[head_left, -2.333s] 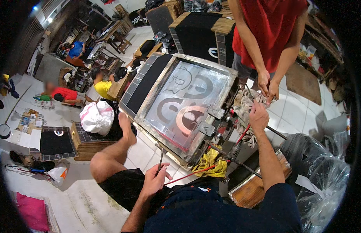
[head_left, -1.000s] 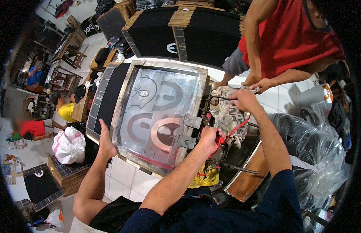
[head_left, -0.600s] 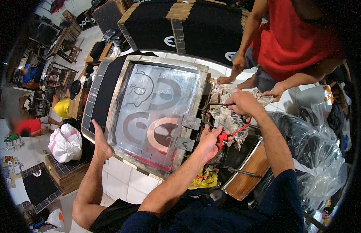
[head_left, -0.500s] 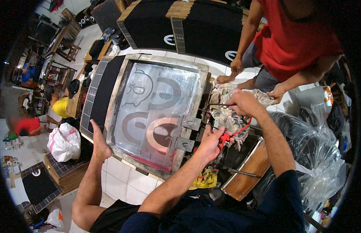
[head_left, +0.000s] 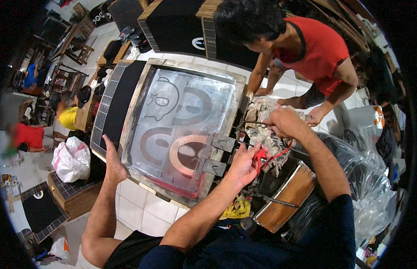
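Presumably for steadiness, your right hand [head_left: 285,122] grips the bent rod [head_left: 253,122] (beside the rag [head_left: 265,139]) while your left hand [head_left: 243,167] pinches the red cord [head_left: 261,155].

I record the mesh [head_left: 172,130] as silvery grey-blue, marked with darker grey rings and a line-drawn cartoon head at far left; one ring at near right shows peach, and a red-pink band lies along the near edge. The frame [head_left: 138,107] is stained off-white. The cord [head_left: 262,156] at my left hand [head_left: 244,167] is red; the rag [head_left: 266,136] beyond, cream with dark blotches. I find the near cloth [head_left: 237,208] yellow and my sleeves [head_left: 329,224] navy.
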The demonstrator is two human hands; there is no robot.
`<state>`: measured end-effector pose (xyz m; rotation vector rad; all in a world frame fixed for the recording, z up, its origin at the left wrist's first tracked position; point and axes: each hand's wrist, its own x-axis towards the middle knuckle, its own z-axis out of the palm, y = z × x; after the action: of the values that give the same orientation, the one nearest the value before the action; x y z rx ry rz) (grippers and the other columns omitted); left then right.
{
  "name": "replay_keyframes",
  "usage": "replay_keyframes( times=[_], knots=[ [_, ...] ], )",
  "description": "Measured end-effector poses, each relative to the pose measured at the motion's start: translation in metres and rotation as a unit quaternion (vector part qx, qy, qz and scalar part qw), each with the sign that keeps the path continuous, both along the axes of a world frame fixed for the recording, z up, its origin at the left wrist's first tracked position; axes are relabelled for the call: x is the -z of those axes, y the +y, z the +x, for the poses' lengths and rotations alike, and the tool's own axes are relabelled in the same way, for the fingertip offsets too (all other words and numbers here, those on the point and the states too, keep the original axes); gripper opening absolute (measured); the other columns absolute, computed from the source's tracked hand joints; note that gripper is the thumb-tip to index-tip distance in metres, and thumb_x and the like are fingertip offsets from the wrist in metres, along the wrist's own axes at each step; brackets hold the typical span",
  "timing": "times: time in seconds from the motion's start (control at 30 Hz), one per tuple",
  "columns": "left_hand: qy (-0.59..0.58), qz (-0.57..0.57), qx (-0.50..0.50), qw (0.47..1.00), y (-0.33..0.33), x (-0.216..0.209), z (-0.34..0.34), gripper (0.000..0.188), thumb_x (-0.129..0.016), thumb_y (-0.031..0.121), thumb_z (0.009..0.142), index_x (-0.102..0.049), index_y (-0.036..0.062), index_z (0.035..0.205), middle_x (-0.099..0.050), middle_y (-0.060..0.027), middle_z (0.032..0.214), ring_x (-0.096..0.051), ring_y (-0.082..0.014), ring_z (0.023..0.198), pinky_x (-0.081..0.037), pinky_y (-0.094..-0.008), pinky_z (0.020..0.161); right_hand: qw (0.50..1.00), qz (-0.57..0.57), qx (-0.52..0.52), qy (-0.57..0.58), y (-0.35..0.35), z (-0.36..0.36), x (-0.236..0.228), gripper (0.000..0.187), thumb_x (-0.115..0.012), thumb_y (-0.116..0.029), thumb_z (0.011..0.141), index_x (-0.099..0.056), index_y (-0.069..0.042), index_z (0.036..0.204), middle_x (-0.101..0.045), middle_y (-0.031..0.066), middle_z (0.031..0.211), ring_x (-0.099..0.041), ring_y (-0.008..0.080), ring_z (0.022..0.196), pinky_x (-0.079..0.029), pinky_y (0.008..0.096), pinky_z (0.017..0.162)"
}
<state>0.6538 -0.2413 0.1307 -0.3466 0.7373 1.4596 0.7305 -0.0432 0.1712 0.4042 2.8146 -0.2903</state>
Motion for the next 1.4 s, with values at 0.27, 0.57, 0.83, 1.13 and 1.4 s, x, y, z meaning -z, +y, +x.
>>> replay_keyframes(
  times=[0.27, 0.57, 0.83, 1.13, 1.4],
  knots=[
    [0.093, -0.025, 0.015, 0.995, 0.012, 0.015, 0.033, 0.085, -0.056, 0.003, 0.097, 0.014, 0.0025, 0.145, -0.056, -0.0184, 0.106, -0.067, -0.028, 0.09, -0.06, -0.0417, 0.077, 0.994, 0.031, -0.108, -0.008, -0.005, -0.073, -0.033, 0.014, -0.068, -0.014, 0.073, -0.073, -0.002, 0.078, -0.07, 0.0182, 0.077, -0.07, 0.0347, 0.073, -0.056, 0.0445, 0.067],
    [0.13, -0.012, 0.108, 0.986, 0.009, 0.017, 0.031, 0.107, -0.06, 0.004, 0.096, 0.039, 0.0024, 0.139, -0.065, -0.0138, 0.09, -0.068, -0.0244, 0.086, -0.057, -0.0333, 0.074, 0.936, -0.211, 0.031, 0.281, -0.003, -0.063, -0.015, 0.021, -0.065, -0.021, 0.078, -0.067, -0.001, 0.073, -0.062, 0.0194, 0.064, -0.063, 0.0374, 0.062, -0.05, 0.0442, 0.06],
    [0.653, -0.116, 0.1, 0.741, 0.001, 0.013, 0.031, 0.09, -0.079, 0.019, 0.083, -0.019, -0.0078, 0.144, -0.062, -0.0137, 0.098, -0.058, -0.0257, 0.091, -0.048, -0.0378, 0.083, 0.928, -0.204, 0.084, 0.299, -0.012, -0.081, -0.012, 0.025, -0.065, -0.027, 0.078, -0.068, -0.003, 0.075, -0.065, 0.0154, 0.068, -0.064, 0.0341, 0.064, -0.051, 0.0413, 0.062],
    [0.794, 0.153, 0.192, 0.556, 0.076, 0.009, 0.04, 0.029, -0.067, 0.022, 0.08, -0.066, -0.0005, 0.099, -0.063, -0.0218, 0.097, -0.055, -0.0386, 0.098, -0.04, -0.0493, 0.085, 0.716, -0.614, 0.114, 0.312, 0.004, -0.086, -0.003, 0.032, -0.053, -0.026, 0.093, -0.072, 0.0, 0.092, -0.07, 0.005, 0.09, -0.062, 0.0128, 0.085, -0.049, 0.0294, 0.078],
    [0.78, 0.131, 0.216, 0.573, 0.073, 0.022, 0.053, 0.035, -0.072, 0.02, 0.075, -0.064, -0.0018, 0.101, -0.064, -0.0245, 0.098, -0.057, -0.0427, 0.099, -0.041, -0.0516, 0.087, 0.689, -0.621, 0.195, 0.317, -0.003, -0.088, -0.003, 0.033, -0.049, -0.026, 0.086, -0.07, 0.0, 0.088, -0.066, 0.0061, 0.085, -0.06, 0.0134, 0.081, -0.053, 0.0305, 0.066]
  ],
)
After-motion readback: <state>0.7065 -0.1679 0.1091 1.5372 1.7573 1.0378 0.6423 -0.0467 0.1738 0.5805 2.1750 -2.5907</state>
